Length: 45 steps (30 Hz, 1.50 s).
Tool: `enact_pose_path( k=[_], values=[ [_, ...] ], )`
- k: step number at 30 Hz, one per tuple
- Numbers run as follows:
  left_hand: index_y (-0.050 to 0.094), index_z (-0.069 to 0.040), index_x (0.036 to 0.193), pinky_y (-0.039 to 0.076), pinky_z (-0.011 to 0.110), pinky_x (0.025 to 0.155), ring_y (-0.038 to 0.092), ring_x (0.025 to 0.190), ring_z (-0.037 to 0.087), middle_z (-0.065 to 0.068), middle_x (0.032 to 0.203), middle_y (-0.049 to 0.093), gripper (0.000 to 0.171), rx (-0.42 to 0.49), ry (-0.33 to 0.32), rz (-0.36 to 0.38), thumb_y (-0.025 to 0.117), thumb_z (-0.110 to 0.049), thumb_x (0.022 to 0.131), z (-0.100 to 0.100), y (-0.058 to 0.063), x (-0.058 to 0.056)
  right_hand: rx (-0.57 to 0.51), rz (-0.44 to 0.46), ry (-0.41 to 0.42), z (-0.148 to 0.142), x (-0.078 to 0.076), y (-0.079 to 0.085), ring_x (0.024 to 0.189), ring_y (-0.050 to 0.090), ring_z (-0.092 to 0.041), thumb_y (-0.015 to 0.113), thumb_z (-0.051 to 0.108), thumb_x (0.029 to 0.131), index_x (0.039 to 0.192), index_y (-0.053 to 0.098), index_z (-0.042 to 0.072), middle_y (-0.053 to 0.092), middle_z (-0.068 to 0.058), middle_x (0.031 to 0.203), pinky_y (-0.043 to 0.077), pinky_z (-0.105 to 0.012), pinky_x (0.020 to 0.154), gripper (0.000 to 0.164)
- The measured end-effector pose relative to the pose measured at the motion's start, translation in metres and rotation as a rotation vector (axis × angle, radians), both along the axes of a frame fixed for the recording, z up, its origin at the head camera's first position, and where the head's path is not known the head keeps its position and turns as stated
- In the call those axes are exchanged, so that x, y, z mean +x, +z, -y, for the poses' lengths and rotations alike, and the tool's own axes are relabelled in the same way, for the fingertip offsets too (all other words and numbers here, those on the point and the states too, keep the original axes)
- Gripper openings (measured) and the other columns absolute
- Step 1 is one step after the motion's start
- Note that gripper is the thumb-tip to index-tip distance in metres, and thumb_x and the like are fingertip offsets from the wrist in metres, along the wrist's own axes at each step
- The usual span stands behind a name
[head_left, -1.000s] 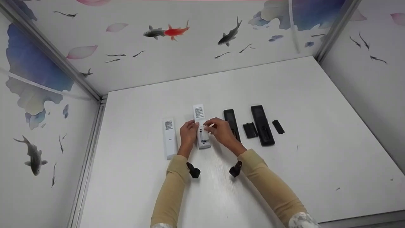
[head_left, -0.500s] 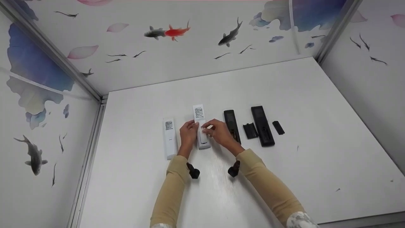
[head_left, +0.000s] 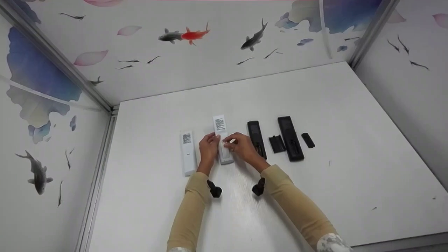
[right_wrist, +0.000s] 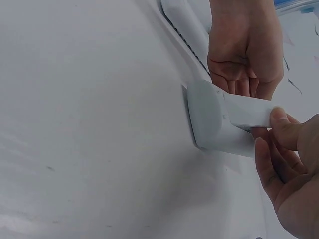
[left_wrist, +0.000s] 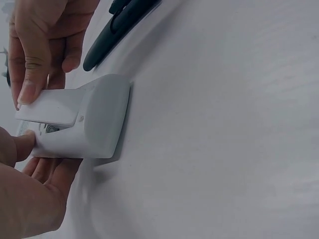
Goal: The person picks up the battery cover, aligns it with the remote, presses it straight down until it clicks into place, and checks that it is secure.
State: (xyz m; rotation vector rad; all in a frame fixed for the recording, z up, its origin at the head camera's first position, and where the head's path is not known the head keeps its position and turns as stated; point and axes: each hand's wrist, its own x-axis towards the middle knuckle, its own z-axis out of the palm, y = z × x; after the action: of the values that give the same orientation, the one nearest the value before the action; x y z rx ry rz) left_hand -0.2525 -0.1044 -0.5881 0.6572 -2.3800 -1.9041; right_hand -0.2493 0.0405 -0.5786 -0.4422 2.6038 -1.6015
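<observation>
A white remote control (head_left: 219, 124) lies back side up on the table, a printed label at its far end. My left hand (head_left: 209, 148) grips it along its left side. My right hand (head_left: 245, 145) pinches a white battery cover (left_wrist: 52, 105) at the cover's far end, between thumb and fingers. In the left wrist view the cover's near end meets the remote by its rounded end, while the far end is raised. A metal spring (left_wrist: 51, 128) shows in the gap beneath. From the right wrist side, the cover (right_wrist: 249, 110) slants up toward my thumb (right_wrist: 279, 117).
Another white remote (head_left: 188, 154) lies to the left. Rightward are a slim black remote (head_left: 255, 131), a loose black cover (head_left: 277, 144), a larger black remote (head_left: 290, 138) and a small black cover (head_left: 308, 140). Printed panels (head_left: 210, 70) enclose the white table (head_left: 157, 210).
The battery cover has come down over the compartment, which showed uncovered a second ago. My right hand has shifted slightly left with it. My left hand and the remote stay in place.
</observation>
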Motion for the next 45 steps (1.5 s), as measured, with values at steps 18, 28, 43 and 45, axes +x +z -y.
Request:
enact_pose_path(
  k=[18,28,43,45],
  values=[
    [0.062,-0.004,0.131,0.053,0.038,0.095,0.066,0.117,0.027,0.017,0.127,0.069,0.037,0.023,0.011,0.010,0.064,-0.022,0.099,0.001,0.000,0.000,0.051,-0.091,-0.036,0.005,-0.001,-0.008,0.096,0.068,-0.031,0.077,0.012,0.085,0.106,0.079,0.006,0.063,-0.015,0.106,0.056,-0.043,0.086,0.021],
    [0.063,-0.002,0.129,0.053,0.040,0.097,0.066,0.118,0.028,0.019,0.126,0.069,0.036,0.036,0.008,-0.016,0.064,-0.021,0.099,0.002,0.000,0.002,0.016,-0.064,-0.023,0.005,0.001,-0.010,0.097,0.065,-0.033,0.077,0.008,0.086,0.108,0.078,0.006,0.060,-0.016,0.106,0.054,-0.045,0.087,0.022],
    [0.061,-0.001,0.131,0.052,0.039,0.099,0.064,0.122,0.029,0.019,0.129,0.068,0.037,0.050,0.008,-0.025,0.064,-0.021,0.099,0.002,-0.002,0.001,-0.156,0.139,-0.122,0.007,0.001,-0.017,0.111,0.067,-0.036,0.078,0.008,0.086,0.138,0.058,0.000,0.063,-0.023,0.124,0.058,-0.039,0.086,0.057],
    [0.061,-0.002,0.132,0.052,0.040,0.101,0.064,0.123,0.029,0.019,0.130,0.067,0.038,0.054,0.001,-0.019,0.064,-0.021,0.099,0.002,-0.003,0.001,-0.195,0.240,-0.137,0.007,0.000,-0.018,0.115,0.067,-0.034,0.077,0.011,0.087,0.138,0.057,0.000,0.064,-0.021,0.129,0.058,-0.035,0.085,0.056]
  ],
)
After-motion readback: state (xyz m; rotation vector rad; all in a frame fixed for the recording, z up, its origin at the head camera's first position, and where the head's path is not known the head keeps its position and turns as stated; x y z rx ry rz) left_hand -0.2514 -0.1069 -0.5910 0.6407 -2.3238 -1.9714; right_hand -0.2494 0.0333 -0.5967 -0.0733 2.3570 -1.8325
